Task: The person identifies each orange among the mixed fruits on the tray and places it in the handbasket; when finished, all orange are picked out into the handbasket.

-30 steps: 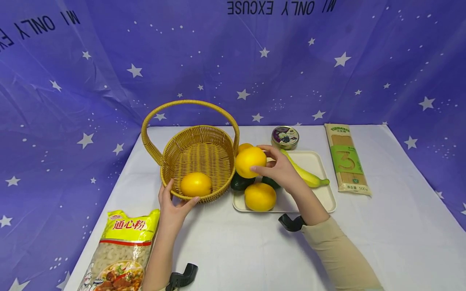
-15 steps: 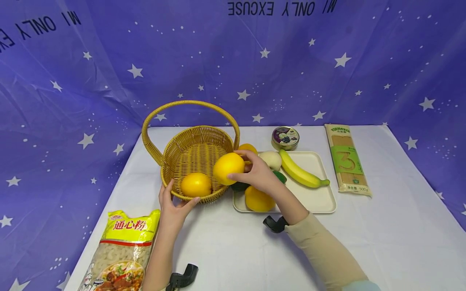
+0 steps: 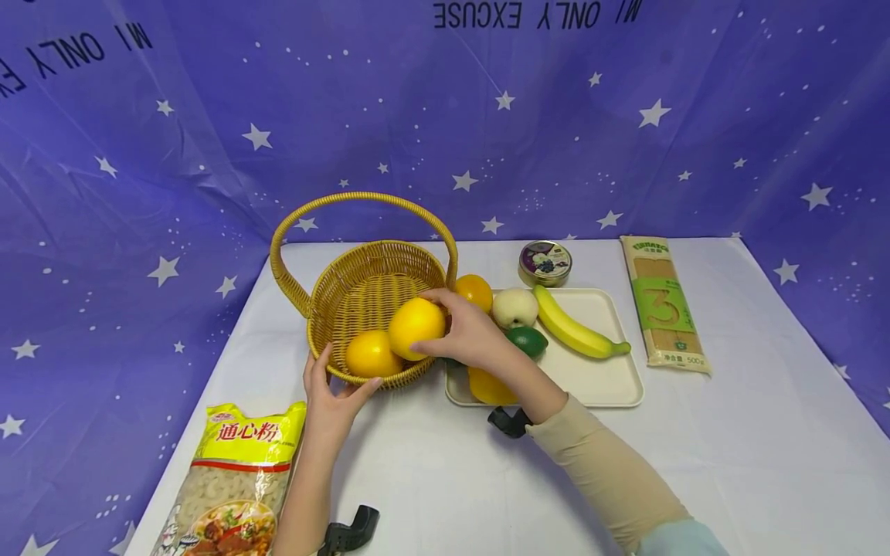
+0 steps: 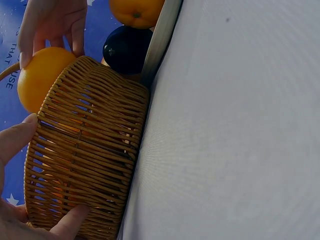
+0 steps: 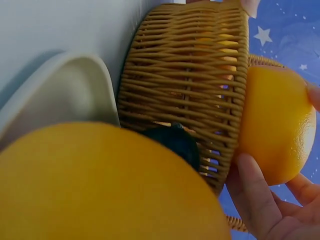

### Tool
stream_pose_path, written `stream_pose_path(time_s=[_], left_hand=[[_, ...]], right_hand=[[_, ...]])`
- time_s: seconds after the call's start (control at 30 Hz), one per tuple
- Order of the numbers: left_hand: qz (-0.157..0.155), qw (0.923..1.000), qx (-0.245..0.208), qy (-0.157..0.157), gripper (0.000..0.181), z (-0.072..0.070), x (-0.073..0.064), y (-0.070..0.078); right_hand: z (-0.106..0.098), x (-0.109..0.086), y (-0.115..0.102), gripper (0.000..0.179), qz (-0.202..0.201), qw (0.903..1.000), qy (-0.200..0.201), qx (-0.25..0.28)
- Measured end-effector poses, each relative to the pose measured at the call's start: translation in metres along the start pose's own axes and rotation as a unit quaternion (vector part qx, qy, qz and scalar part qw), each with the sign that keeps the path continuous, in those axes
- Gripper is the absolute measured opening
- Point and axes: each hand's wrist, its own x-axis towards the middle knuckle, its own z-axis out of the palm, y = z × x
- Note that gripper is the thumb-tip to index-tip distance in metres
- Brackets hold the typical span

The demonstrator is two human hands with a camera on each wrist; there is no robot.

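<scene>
My right hand [image 3: 467,330] grips an orange [image 3: 416,328] over the right front rim of the wicker basket [image 3: 410,255]. In the right wrist view the held orange [image 5: 277,122] overlaps the rim, with thumb and fingers around it. Another orange [image 3: 368,355] lies inside the basket near its front. My left hand [image 3: 335,401] holds the basket's front rim. In the left wrist view its thumb is right at the rim, and a finger lies against the woven wall [image 4: 90,150].
A cream tray [image 3: 605,386] bears a banana [image 3: 577,328], a pale round fruit [image 3: 516,309], a dark green fruit [image 3: 526,341] and more oranges [image 3: 474,292]. Behind it stands a round tin [image 3: 545,262]. A noodle packet [image 3: 664,305] lies right, a macaroni bag [image 3: 236,479] front left.
My right hand has carried the orange leftward from above the tray to the basket's rim, uncovering the pale fruit and the dark green fruit. The left hand and basket have stayed put.
</scene>
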Motion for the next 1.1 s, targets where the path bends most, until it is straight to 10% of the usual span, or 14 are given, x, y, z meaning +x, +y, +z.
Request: stream_pose_path(time_s=[1.1], left_hand=[[0.007, 1.0, 0.001, 0.007, 0.1, 0.0003, 0.0008, -0.002]], right_hand=[[0.0113, 0.0047, 0.0001, 0.063, -0.024, 0.9916, -0.022, -0.125]])
